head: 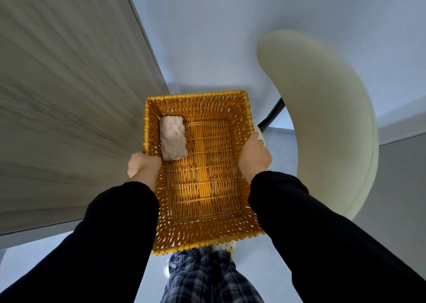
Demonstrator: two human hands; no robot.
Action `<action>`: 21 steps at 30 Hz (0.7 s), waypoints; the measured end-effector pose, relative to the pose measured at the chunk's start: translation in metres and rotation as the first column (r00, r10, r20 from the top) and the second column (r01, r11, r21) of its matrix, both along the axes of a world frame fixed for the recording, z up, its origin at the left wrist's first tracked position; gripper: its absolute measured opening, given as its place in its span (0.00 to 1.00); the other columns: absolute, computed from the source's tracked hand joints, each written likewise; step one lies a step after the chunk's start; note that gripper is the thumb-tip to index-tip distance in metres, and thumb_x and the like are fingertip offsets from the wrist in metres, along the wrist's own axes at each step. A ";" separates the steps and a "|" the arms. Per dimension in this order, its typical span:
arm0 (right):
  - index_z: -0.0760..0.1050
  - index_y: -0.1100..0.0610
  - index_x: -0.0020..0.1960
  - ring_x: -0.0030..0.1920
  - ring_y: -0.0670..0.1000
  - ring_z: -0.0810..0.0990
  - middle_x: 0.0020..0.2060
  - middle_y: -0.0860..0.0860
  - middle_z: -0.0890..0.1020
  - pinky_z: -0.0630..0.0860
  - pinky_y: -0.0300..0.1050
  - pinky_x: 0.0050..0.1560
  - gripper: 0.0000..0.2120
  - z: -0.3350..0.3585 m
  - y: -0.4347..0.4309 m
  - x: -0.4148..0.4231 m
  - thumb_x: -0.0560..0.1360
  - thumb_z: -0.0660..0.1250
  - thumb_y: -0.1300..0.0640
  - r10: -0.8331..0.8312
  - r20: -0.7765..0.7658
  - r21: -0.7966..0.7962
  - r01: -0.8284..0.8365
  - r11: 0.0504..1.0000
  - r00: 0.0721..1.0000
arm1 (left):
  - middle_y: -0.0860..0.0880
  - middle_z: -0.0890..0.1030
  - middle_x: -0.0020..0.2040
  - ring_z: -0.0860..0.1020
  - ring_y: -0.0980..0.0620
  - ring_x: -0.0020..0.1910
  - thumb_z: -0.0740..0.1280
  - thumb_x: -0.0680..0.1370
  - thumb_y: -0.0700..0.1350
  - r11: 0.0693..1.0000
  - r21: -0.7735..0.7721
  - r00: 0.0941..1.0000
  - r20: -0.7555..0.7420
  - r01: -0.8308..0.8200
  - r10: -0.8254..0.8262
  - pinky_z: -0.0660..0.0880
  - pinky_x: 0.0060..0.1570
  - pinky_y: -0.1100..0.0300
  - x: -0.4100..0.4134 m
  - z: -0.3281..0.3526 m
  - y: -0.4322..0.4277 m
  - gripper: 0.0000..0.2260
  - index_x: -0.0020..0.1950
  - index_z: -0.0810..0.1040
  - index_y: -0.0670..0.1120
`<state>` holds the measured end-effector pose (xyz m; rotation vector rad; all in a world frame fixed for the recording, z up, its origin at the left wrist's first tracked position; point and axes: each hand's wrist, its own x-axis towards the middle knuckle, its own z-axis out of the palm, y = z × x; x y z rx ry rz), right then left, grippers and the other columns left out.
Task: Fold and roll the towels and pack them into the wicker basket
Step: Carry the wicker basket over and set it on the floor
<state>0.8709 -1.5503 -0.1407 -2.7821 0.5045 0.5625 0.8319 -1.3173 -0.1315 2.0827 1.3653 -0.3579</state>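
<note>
I hold an orange-yellow wicker basket (198, 102) in the air in front of me. My left hand (143, 166) grips its left rim and my right hand (254, 155) grips its right rim, fingers curled over the edges. One rolled pale pinkish towel (173, 138) lies inside, against the far left wall. The remainder of the basket floor is bare weave. Both arms wear black sleeves.
A grey wood-grain table top (64, 95) fills the left, its edge close to the basket's left side. A cream curved chair back (322, 109) with a black leg (272, 115) stands at the right. Pale floor lies beyond; my plaid trousers (207, 277) show below.
</note>
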 end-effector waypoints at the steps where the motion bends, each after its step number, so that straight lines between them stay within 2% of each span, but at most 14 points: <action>1: 0.56 0.60 0.73 0.56 0.58 0.77 0.61 0.58 0.74 0.74 0.51 0.51 0.24 0.001 -0.002 0.000 0.80 0.58 0.55 0.003 -0.009 -0.007 -0.003 1.000 1.000 | 0.42 0.80 0.47 0.79 0.39 0.47 0.64 0.74 0.41 1.000 0.001 1.000 0.003 -0.008 0.008 0.73 0.44 0.53 -0.001 0.002 -0.001 0.07 0.49 0.79 0.42; 6: 0.59 0.59 0.69 0.55 0.58 0.78 0.60 0.57 0.74 0.74 0.50 0.49 0.21 0.009 0.001 -0.008 0.79 0.59 0.54 -0.018 0.018 0.023 0.018 1.000 1.000 | 0.43 0.80 0.43 0.78 0.43 0.40 0.64 0.74 0.41 1.000 -0.016 0.999 0.030 -0.019 0.020 0.76 0.42 0.53 -0.015 0.010 -0.003 0.05 0.45 0.78 0.43; 10: 0.60 0.59 0.67 0.57 0.58 0.77 0.61 0.57 0.73 0.74 0.51 0.51 0.18 0.030 0.010 0.006 0.80 0.59 0.55 -0.028 0.059 0.092 0.023 0.996 0.998 | 0.43 0.80 0.43 0.79 0.41 0.42 0.65 0.72 0.41 1.000 -0.010 0.997 0.071 -0.019 0.020 0.77 0.45 0.53 -0.007 0.028 0.002 0.04 0.44 0.78 0.43; 13: 0.61 0.60 0.66 0.58 0.59 0.76 0.61 0.58 0.73 0.74 0.52 0.52 0.16 0.051 0.014 -0.004 0.80 0.58 0.59 -0.001 0.070 0.095 -0.005 0.995 0.998 | 0.41 0.81 0.45 0.80 0.39 0.45 0.65 0.71 0.42 1.000 0.003 0.999 0.044 -0.028 0.028 0.78 0.49 0.50 -0.017 0.045 0.007 0.07 0.45 0.79 0.42; 21: 0.64 0.60 0.61 0.54 0.60 0.78 0.56 0.58 0.76 0.71 0.50 0.47 0.11 0.122 -0.008 -0.040 0.79 0.56 0.59 -0.031 0.142 0.100 0.017 0.995 0.989 | 0.41 0.81 0.44 0.80 0.40 0.43 0.66 0.70 0.40 0.999 -0.030 0.994 0.107 0.013 -0.010 0.78 0.45 0.53 -0.043 0.109 0.001 0.06 0.45 0.79 0.41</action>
